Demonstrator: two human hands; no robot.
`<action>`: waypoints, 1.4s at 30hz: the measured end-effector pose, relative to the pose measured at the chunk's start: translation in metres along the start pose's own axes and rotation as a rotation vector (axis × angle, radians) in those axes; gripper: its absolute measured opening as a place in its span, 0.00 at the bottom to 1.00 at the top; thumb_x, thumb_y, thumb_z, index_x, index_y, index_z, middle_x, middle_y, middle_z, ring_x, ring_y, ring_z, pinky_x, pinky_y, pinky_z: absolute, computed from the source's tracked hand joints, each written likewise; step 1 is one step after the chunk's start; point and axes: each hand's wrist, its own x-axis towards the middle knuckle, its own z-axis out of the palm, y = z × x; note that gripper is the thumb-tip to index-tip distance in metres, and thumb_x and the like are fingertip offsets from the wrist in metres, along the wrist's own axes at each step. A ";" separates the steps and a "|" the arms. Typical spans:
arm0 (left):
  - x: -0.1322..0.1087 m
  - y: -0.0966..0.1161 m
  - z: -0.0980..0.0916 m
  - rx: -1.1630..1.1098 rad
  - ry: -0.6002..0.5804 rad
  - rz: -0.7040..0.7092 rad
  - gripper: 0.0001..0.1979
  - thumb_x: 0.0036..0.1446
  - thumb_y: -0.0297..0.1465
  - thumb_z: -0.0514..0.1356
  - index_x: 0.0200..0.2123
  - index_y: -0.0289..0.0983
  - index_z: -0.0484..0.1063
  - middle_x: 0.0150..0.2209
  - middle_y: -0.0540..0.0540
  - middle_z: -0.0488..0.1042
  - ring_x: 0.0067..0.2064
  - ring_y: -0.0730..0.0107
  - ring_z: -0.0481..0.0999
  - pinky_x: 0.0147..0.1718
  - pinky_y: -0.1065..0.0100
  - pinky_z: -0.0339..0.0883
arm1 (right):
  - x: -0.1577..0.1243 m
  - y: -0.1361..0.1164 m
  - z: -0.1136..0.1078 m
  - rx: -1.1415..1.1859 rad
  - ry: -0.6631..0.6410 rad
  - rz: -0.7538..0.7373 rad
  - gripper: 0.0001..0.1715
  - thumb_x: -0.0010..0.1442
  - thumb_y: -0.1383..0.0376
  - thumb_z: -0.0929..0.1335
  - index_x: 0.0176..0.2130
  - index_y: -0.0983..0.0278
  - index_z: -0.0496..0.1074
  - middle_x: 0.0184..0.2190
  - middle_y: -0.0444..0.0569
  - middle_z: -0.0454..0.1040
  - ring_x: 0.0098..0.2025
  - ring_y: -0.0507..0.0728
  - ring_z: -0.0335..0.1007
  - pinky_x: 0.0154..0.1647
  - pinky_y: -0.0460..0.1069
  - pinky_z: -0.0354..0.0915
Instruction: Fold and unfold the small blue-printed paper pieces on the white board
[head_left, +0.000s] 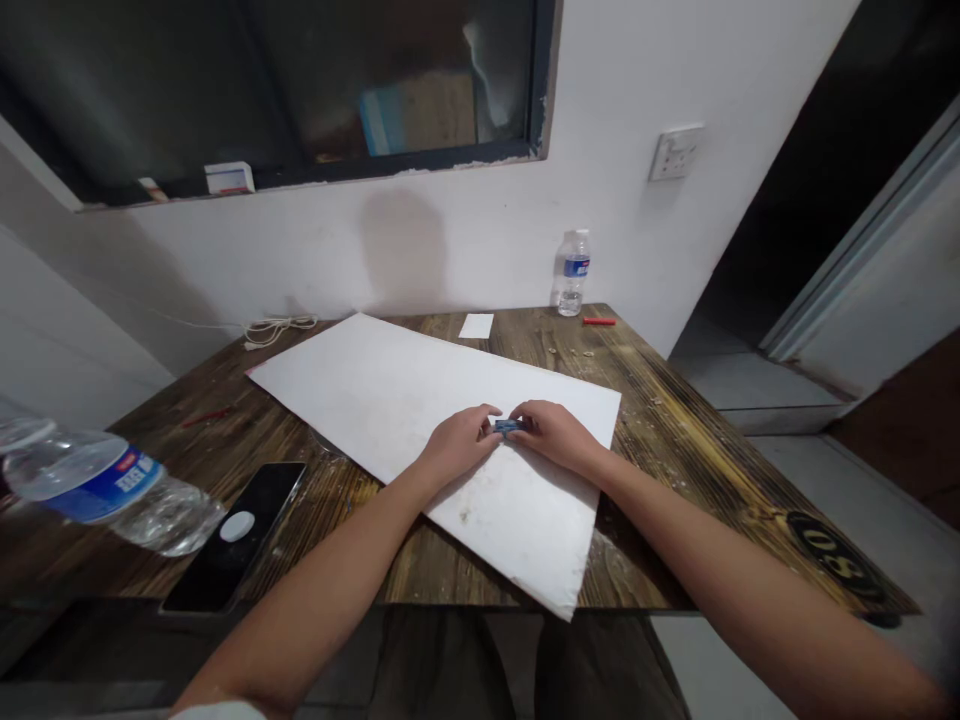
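Observation:
Between my two hands is a small blue piece (510, 427), too small to name for sure. My left hand (463, 440) pinches its left end between thumb and fingers. On the other end, the thumb and fingers of my right hand (551, 432) are closed. Both hands rest low over a large white board (360, 375), which lies at a slant across the wooden table. Part of the blue piece is hidden behind my fingertips.
At left stand a large water bottle (112, 490) and a phone (240, 540) bearing a round white object (237, 527). Toward the wall are a cable (277, 328), a white paper (476, 326), a small bottle (574, 272) and a red stick (599, 321). The wooden table (697, 500) ends near my legs.

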 end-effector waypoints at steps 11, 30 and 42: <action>0.000 -0.001 0.001 0.024 0.005 0.035 0.16 0.60 0.33 0.56 0.51 0.40 0.70 0.39 0.47 0.76 0.38 0.65 0.74 0.36 0.66 0.64 | -0.001 -0.004 -0.002 0.028 -0.003 -0.034 0.05 0.59 0.65 0.69 0.37 0.63 0.75 0.31 0.48 0.75 0.33 0.54 0.67 0.34 0.47 0.57; -0.001 0.002 0.000 0.015 0.008 0.009 0.16 0.58 0.33 0.58 0.50 0.41 0.70 0.37 0.49 0.77 0.36 0.67 0.74 0.32 0.68 0.62 | -0.002 -0.002 0.001 0.017 -0.025 0.014 0.08 0.58 0.64 0.69 0.40 0.62 0.74 0.29 0.46 0.74 0.30 0.53 0.65 0.31 0.46 0.54; 0.000 -0.001 0.002 0.070 -0.006 -0.019 0.14 0.58 0.35 0.58 0.47 0.41 0.73 0.34 0.49 0.76 0.35 0.67 0.73 0.32 0.68 0.62 | -0.002 -0.002 -0.001 -0.029 -0.050 0.030 0.05 0.59 0.64 0.69 0.35 0.63 0.74 0.30 0.47 0.75 0.31 0.53 0.66 0.31 0.46 0.54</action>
